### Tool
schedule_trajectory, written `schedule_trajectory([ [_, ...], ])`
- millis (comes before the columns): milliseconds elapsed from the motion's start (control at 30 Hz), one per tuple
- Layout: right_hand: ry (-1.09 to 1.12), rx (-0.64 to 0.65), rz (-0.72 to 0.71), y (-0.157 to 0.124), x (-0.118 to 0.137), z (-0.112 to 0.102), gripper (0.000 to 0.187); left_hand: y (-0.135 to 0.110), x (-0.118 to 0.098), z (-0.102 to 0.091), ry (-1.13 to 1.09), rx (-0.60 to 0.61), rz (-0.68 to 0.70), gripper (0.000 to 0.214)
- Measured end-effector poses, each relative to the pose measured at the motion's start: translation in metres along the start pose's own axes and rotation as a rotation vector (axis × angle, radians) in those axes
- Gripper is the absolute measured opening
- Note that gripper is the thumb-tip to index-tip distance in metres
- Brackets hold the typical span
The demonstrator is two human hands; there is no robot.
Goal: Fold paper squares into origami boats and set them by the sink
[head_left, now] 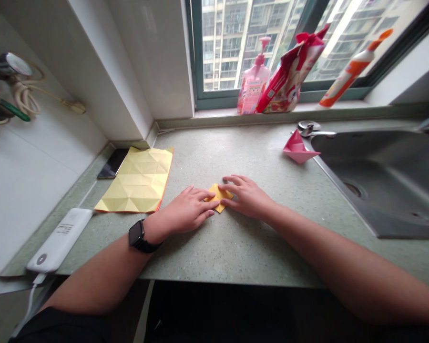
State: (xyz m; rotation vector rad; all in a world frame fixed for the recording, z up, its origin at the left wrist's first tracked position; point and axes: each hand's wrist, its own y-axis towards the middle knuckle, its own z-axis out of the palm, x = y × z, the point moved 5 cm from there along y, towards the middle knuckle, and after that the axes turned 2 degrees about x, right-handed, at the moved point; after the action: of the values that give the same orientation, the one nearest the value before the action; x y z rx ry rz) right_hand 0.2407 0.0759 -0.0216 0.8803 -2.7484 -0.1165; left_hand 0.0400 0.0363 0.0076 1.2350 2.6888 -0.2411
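The left hand (188,210) and right hand (247,196) lie flat and unclenched, fingertips pressing from either side on a small folded yellow paper (219,196) midway along the countertop (236,250), nearer its front edge. A creased yellow sheet (139,181) lies toward the left edge, a dark phone (111,163) behind it and a white power bank (59,239) at the front-left corner. A pink paper boat (298,150) sits beside the sink's (386,162) back corner.

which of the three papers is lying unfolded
The large creased yellow sheet on the left, spread flat. The small yellow piece under the left hand and right hand is folded, as is the pink piece by the sink.
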Motion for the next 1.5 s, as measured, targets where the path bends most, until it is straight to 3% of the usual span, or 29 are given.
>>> schedule_trajectory([
  [233, 0.007, -0.007, -0.009, 0.0, -0.001, 0.001, 0.042, 0.001, -0.002, 0.0, 0.013, -0.011, -0.001, 0.046],
  [733, 0.0, 0.024, 0.0, -0.001, 0.0, 0.001, 0.046, -0.008, -0.003, -0.005, -0.139, 0.041, 0.07, 0.032],
  [900, 0.001, 0.021, -0.003, 0.0, 0.0, 0.001, 0.045, -0.001, 0.006, -0.012, -0.24, -0.096, 0.021, 0.031],
  [1067, -0.003, 0.006, -0.008, 0.0, 0.0, 0.001, 0.043, 0.012, 0.019, -0.007, -0.214, -0.309, -0.133, 0.029],
  [1267, -0.014, -0.008, -0.015, -0.001, -0.001, 0.001, 0.051, 0.021, 0.027, 0.007, -0.124, -0.286, -0.233, 0.056],
  [1500, 0.138, -0.001, 0.007, 0.001, -0.006, 0.0, 0.039, 0.02, 0.029, 0.009, -0.143, -0.274, -0.24, 0.054],
])
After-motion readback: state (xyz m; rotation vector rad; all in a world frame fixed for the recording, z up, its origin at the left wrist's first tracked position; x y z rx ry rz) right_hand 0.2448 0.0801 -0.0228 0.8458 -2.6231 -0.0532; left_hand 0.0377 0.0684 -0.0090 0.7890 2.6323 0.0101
